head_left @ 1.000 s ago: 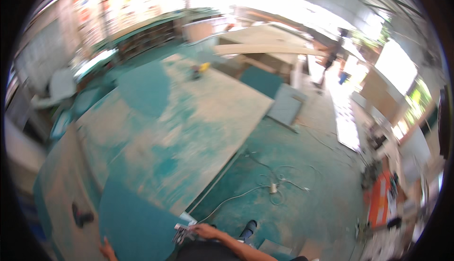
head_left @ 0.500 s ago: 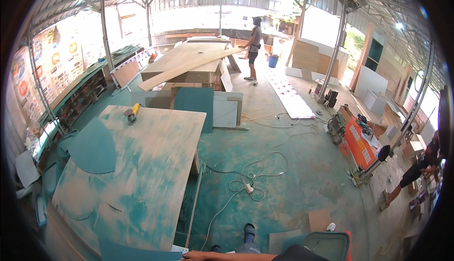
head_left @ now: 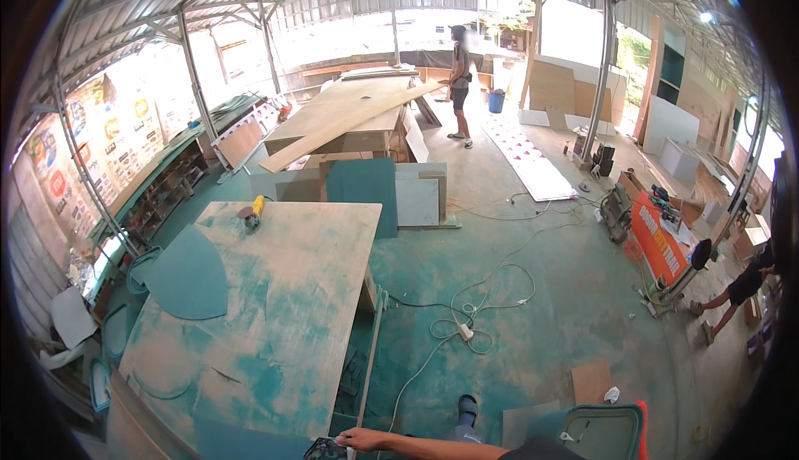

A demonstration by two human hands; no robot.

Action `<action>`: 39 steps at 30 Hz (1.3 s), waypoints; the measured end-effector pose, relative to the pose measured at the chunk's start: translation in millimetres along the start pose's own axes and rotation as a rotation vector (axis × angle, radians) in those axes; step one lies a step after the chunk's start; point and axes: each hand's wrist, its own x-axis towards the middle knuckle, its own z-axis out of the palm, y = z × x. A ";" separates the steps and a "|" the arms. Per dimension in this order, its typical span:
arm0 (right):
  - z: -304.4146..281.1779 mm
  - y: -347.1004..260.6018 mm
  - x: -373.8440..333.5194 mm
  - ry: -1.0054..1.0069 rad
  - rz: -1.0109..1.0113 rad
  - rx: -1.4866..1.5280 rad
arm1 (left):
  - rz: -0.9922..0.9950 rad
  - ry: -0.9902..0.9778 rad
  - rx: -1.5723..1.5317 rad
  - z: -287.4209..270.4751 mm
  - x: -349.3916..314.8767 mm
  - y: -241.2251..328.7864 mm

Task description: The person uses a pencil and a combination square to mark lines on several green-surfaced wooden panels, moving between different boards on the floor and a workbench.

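Observation:
My right hand (head_left: 356,439) reaches in from the lower right, fingers closed at the table's near right corner. It grips a dark object (head_left: 325,450) with a patterned surface, cut off by the lower edge, so its kind cannot be made out. Beside it lies a teal panel (head_left: 250,443) along the table's near edge. A rounded, pointed teal piece (head_left: 187,275) rests on the dusty worktable (head_left: 283,293). Toward the table's far edge sits a yellow angle grinder (head_left: 253,212) with a brown disc. My left hand is out of view.
A white extension cord (head_left: 464,332) lies coiled on the teal-stained floor. By my right side stands a dark green tray-like seat (head_left: 595,431). Farther off, a person (head_left: 460,77) holds a long plank (head_left: 349,125) over another table; another person (head_left: 741,289) is at far right.
The whole view has shifted, so things sit farther right and lower. A dark object now shows at my right hand. The person at far right has changed leg position.

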 end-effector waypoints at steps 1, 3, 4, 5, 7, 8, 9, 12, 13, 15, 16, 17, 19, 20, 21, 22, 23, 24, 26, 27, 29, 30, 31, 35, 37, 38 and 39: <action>-15.2 16.9 -11.6 0.097 0.028 0.056 | 0.020 -0.024 -0.011 11.4 -3.5 19.4; -19.3 0.2 -31.5 0.202 0.050 0.193 | 0.007 0.013 -0.038 -1.8 14.5 23.8; -19.6 -38.5 -45.7 0.202 0.114 0.261 | -0.013 0.049 -0.069 -12.7 27.5 18.2; -32.2 -56.4 -61.9 0.225 0.088 0.318 | 0.004 0.067 -0.116 -12.6 35.4 31.2; -58.5 -77.4 -94.4 0.279 0.036 0.431 | 0.099 0.098 -0.272 -4.0 50.3 82.4; -75.6 -84.0 -110.5 0.308 0.058 0.478 | 0.193 0.104 -0.370 3.3 42.4 115.9; -90.3 -86.3 -126.6 0.337 0.079 0.523 | 0.502 0.158 -0.588 14.5 27.5 144.0; -138.5 -61.2 -164.0 0.502 0.146 0.634 | 0.391 0.183 -0.381 -10.9 -95.1 298.8; -153.6 -68.8 -180.0 0.530 0.117 0.642 | 0.424 0.117 -0.378 -22.9 -132.5 328.7; -179.2 -60.8 -205.7 0.677 0.055 0.332 | 0.428 0.151 -0.393 -1.4 -177.8 384.2; -192.7 -49.1 -221.8 0.766 0.025 0.179 | 0.481 0.080 -0.413 14.5 -200.9 411.0; -206.0 -38.9 -239.0 0.796 0.020 0.202 | 0.536 0.004 -0.429 30.1 -223.6 435.0; -232.7 -19.6 -269.6 0.782 0.024 0.427 | 0.595 -0.080 -0.492 64.4 -260.5 476.7; -246.2 -12.6 -283.1 0.750 0.035 0.624 | 0.608 -0.153 -0.506 73.4 -287.7 494.2; -254.1 -13.3 -290.1 0.784 0.049 0.657 | 0.618 -0.217 -0.514 76.2 -311.8 507.7; -259.6 -14.7 -296.9 0.817 0.063 0.691 | 0.628 -0.280 -0.520 79.4 -329.0 522.9; -262.0 -15.0 -302.4 0.843 0.078 0.732 | 0.628 -0.305 -0.528 87.3 -336.0 536.5; -268.7 -5.5 -308.9 0.879 0.109 0.690 | 0.625 -0.333 -0.546 102.1 -347.1 554.3; -275.6 23.5 -323.6 0.971 0.179 0.603 | 0.645 -0.355 -0.513 122.9 -375.2 582.5; -277.4 22.5 -323.8 1.058 0.166 0.554 | 0.654 -0.324 -0.485 126.7 -384.9 592.0; -273.8 19.4 -321.8 1.227 0.144 0.454 | 0.668 -0.258 -0.427 134.1 -400.5 608.2; -275.7 30.4 -324.4 1.226 0.079 0.574 | 0.688 -0.272 -0.427 138.3 -407.7 617.2; -278.2 41.8 -326.2 1.221 0.010 0.692 | 0.708 -0.285 -0.427 141.6 -412.7 627.9; -294.6 45.0 -319.6 1.206 -0.211 1.055 | 0.778 -0.281 -0.383 146.5 -430.1 679.3; -325.3 12.3 -299.9 1.229 -0.042 0.935 | 0.779 -0.277 -0.405 150.0 -426.7 705.4; -339.7 -8.3 -290.1 1.245 0.054 0.875 | 0.778 -0.284 -0.409 153.4 -424.9 716.8; -353.8 -23.9 -279.2 1.285 0.034 0.836 | 0.775 -0.240 -0.412 157.0 -423.7 732.8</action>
